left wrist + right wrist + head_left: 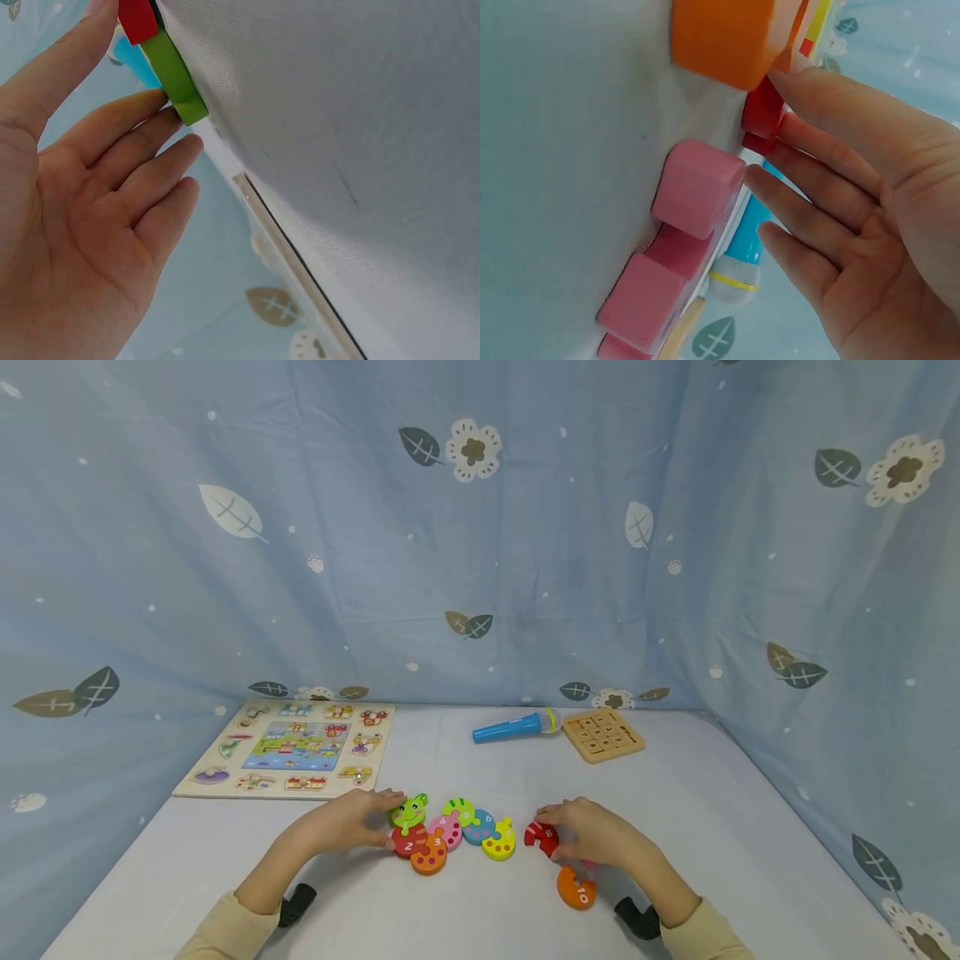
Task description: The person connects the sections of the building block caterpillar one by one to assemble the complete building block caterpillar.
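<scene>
A white table is enclosed on three sides by a blue cloth printed with leaves and flowers.

Caterpillar puzzle: six numbered wooden pieces are laid interlocked in a curved row at the front, led by a green head piece, so that the numbers run in order. The row is steadied at its head end by the left hand, whose straight fingers are pressed flat against the green edge, nothing being gripped.

Loose pieces, three: a red piece, touched at its edge by the outstretched fingers of the right hand, apart from the row; an orange piece marked 10, lying near the wrist; a pink piece, mostly hidden under the hand in the head view, its number not legible. Neither hand is closed round anything.

At the back, set aside: one picture board at left, one blue toy microphone, one small wooden tile board just beside it.
</scene>
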Motion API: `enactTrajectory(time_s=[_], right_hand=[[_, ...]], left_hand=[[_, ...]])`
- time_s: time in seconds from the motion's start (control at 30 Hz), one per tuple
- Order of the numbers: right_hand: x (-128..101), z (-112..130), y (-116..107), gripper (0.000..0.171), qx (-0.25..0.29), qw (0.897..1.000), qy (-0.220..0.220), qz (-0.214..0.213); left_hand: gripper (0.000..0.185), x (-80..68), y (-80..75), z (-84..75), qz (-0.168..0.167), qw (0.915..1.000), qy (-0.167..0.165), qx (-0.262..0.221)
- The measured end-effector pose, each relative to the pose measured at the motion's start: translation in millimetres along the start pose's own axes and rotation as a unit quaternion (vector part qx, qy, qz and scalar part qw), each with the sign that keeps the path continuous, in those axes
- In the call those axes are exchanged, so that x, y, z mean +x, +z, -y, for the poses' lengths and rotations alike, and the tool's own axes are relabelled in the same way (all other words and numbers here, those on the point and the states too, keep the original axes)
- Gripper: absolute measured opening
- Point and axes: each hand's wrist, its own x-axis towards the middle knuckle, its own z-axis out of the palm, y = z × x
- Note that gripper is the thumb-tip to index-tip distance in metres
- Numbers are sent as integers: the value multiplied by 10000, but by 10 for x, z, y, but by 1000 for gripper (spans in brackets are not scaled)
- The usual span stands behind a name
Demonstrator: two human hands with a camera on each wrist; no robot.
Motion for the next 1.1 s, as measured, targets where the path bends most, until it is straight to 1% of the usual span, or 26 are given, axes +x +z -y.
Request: enactTrajectory(time_s=[0.17,0.3,0.47,0.73,0.87,1.1], right_hand=[[7,-12,26,48,156,9998,20,-79],[26,2,21,46,136,9996,35,-225],[68,39,-11,45,187,9985,234,-462],[147,88,-31,45,318,9973,319,-574],[180,100,-37,45,276,9972,295,-629],[239,142,-38,43,267,9970,90,-725]], left_hand=[[68,-9,13,-3,3,10000,-71,-47],[68,-10,19,0,11,10000,-30,-12],[68,-5,18,7,-30,10000,40,52],[67,1,22,15,-68,9999,47,57],[67,0,21,10,-85,9999,49,65],[66,-11,20,4,-117,9998,90,100]])
